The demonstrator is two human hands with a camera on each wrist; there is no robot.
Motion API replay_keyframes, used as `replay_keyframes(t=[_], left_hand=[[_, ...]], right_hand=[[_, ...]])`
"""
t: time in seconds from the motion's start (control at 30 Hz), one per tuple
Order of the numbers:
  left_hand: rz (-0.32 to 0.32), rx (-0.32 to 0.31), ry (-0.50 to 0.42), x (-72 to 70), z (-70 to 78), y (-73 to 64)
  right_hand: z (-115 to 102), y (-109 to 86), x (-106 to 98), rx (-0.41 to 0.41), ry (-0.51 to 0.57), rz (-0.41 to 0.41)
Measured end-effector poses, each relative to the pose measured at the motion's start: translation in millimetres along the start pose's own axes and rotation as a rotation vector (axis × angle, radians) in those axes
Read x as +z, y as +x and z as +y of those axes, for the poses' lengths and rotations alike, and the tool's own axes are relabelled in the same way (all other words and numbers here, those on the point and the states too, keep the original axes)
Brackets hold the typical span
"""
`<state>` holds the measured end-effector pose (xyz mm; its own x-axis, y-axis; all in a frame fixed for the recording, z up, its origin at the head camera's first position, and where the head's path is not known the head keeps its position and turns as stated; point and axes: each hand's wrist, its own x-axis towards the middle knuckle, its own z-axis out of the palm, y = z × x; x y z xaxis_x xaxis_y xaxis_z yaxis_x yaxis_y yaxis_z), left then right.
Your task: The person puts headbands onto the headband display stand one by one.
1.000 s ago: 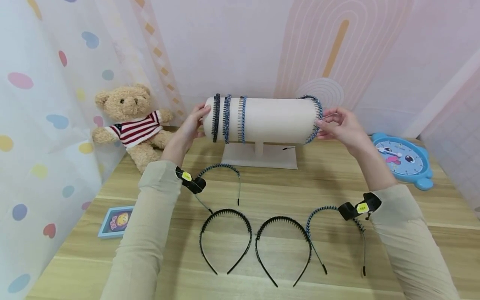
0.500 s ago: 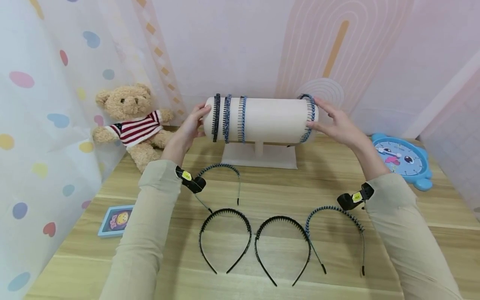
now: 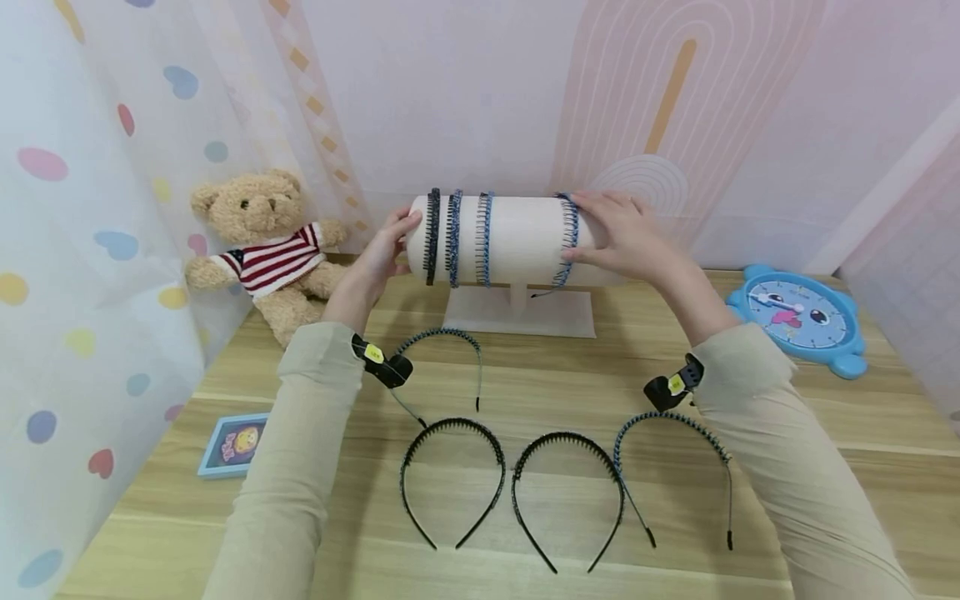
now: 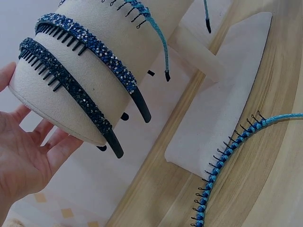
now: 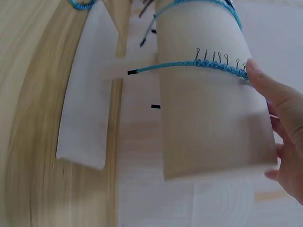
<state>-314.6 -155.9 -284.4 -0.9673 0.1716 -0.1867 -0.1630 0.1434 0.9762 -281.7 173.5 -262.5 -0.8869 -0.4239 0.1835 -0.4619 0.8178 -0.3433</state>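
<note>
A cream padded cylinder stand (image 3: 525, 242) is held at its left end by my left hand (image 3: 378, 254), thumb on the front and fingers under the end in the left wrist view. Toward that end sit a black glittery headband (image 4: 66, 78), a dark blue glittery headband (image 4: 90, 45) and a light blue braided headband (image 3: 484, 242). Right of these, another blue braided headband (image 3: 571, 229) arches over the cylinder. My right hand (image 3: 630, 237) holds it, thumb at its front and fingers over the top and behind. Its black-tipped end sticks out below the cylinder in the right wrist view.
On the wooden table (image 3: 360, 550) lie two blue headbands, one left (image 3: 438, 332) and one right (image 3: 660, 415), with two black headbands (image 3: 453, 421) between. A teddy bear (image 3: 258, 208) and a small blue frame (image 3: 234, 448) are left; a blue toy clock (image 3: 798, 321) is right.
My right hand has slid the blue braided headband leftward along the cylinder, from its right end toward the other headbands. My left hand has stayed at the left end.
</note>
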Motion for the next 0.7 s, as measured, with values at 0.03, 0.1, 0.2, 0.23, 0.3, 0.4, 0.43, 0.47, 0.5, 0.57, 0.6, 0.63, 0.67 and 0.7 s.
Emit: replay_keyframes(t=[0.03, 0.1, 0.2, 0.23, 0.3, 0.4, 0.43, 0.47, 0.5, 0.57, 0.6, 0.63, 0.67, 0.7], left_hand=[[0.000, 0.000, 0.001, -0.3, -0.1, 0.1], [0.001, 0.001, 0.001, -1.0, -0.1, 0.5], [0.002, 0.003, 0.003, -1.9, 0.0, 0.7], [0.001, 0.004, 0.005, -1.9, 0.2, 0.5], [0.002, 0.005, 0.010, -1.8, 0.3, 0.6], [-0.001, 0.007, 0.017, -1.3, 0.0, 0.4], [-0.001, 0.007, 0.017, -1.1, -0.2, 0.6], [0.000, 0.008, 0.017, -1.0, -0.5, 0.8], [0.000, 0.007, 0.017, -1.0, -0.8, 1.0], [0.001, 0.007, 0.014, -0.7, -0.9, 1.2], [0.001, 0.007, 0.013, -0.8, -1.1, 1.7], [0.003, 0.007, 0.011, -0.9, -1.3, 2.0], [0.003, 0.006, 0.010, -1.0, -1.4, 2.3], [0.005, 0.006, 0.007, -1.1, -1.4, 2.5]], right_hand=[[-4.3, 2.6, 1.3, -0.009, -0.017, 0.002], [-12.5, 7.1, 3.9, -0.014, -0.044, 0.004], [-22.5, 13.0, 8.9, -0.016, -0.068, 0.010], [-25.1, 15.0, 11.0, -0.020, -0.067, 0.016], [-29.8, 17.8, 14.8, -0.027, -0.065, 0.030], [-34.7, 21.1, 20.0, -0.042, -0.063, 0.050], [-36.0, 22.1, 21.2, -0.044, -0.057, 0.054], [-37.1, 23.0, 22.1, -0.048, -0.053, 0.055], [-38.2, 23.8, 22.9, -0.051, -0.048, 0.056], [-40.1, 25.2, 23.3, -0.057, -0.037, 0.053], [-40.8, 25.9, 23.3, -0.060, -0.037, 0.052], [-41.3, 26.5, 23.2, -0.065, -0.040, 0.050], [-41.5, 27.0, 23.2, -0.071, -0.044, 0.048], [-41.8, 27.3, 22.9, -0.076, -0.047, 0.046]])
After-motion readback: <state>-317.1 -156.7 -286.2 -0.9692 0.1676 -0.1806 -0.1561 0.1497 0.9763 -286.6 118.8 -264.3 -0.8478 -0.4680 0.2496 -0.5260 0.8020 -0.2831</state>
